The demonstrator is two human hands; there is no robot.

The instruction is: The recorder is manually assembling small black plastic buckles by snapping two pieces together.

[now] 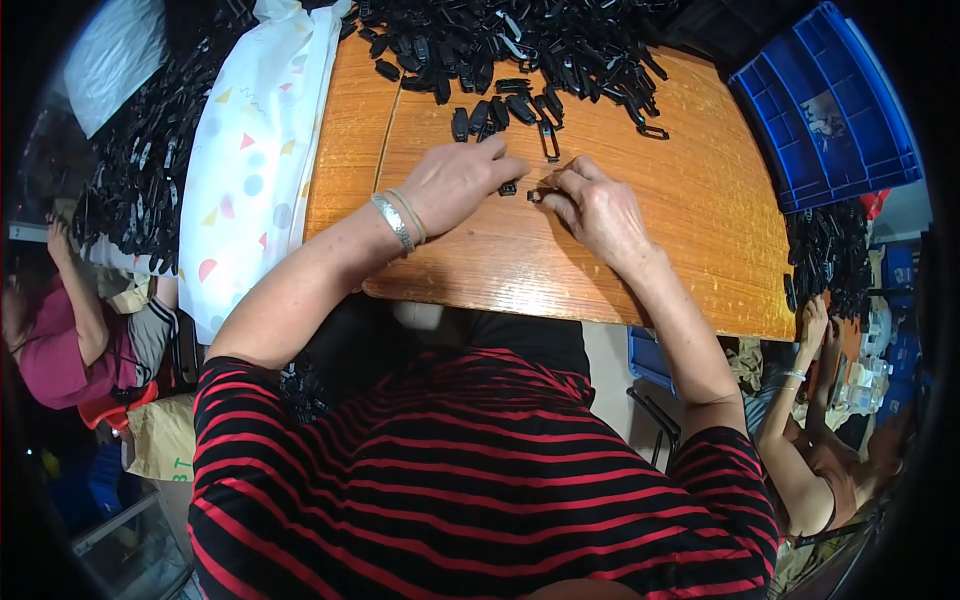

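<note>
Both my hands are over the wooden tabletop [470,255], close together below a heap of black plastic clips [510,50]. My left hand [462,182], with a silver bracelet at its wrist, has its fingers closed at a small black plastic piece [508,188]. A short gap to the right, my right hand [602,212] pinches another small black piece [535,196] between thumb and forefinger. Just beyond the fingertips lie loose black clips [478,120] and a longer open black frame [550,142]. Fine detail of the held pieces is too small to make out.
A blue plastic crate [828,108] stands at the table's far right. White patterned sheeting [245,170] runs along the left edge, with more black parts [135,190] past it. People work on either side: a purple-sleeved person [62,345] left, another person's arm [790,410] right.
</note>
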